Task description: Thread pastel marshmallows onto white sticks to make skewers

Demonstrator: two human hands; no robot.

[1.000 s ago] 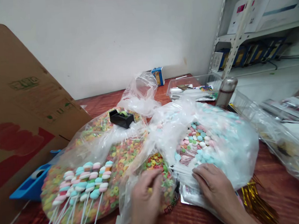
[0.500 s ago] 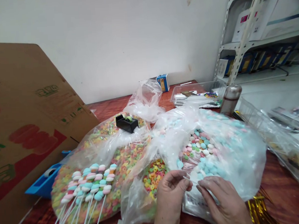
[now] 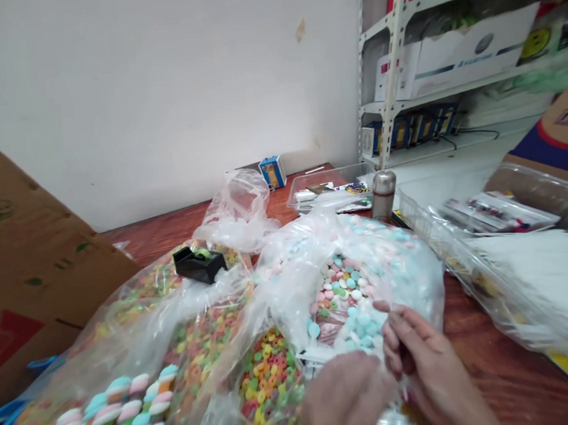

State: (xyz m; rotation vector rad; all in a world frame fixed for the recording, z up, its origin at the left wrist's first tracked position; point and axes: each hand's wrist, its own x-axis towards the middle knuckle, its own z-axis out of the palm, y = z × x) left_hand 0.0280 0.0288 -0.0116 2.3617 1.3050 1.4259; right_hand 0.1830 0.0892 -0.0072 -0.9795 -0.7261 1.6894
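Left hand (image 3: 346,398): blurred, lower part cut off by the bottom edge. Right hand (image 3: 430,364): wrist likewise cut off. Anything between its fingers (image 3: 392,340) is hidden, so a hold cannot be confirmed. Directly below the fingers, a shiny metal object (image 3: 389,424) is cut off; type undetermined. Left of the fingers, marshmallow twists (image 3: 108,419) run off the bottom edge, sticks out of frame. Far beyond the fingers, the items in the clear plastic tray (image 3: 328,194) are too small to identify.

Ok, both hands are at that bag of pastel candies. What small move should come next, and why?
Probably gather the clear bag closed a little more: the pastel candies lie exposed in an open gap just above your right hand and left hand.
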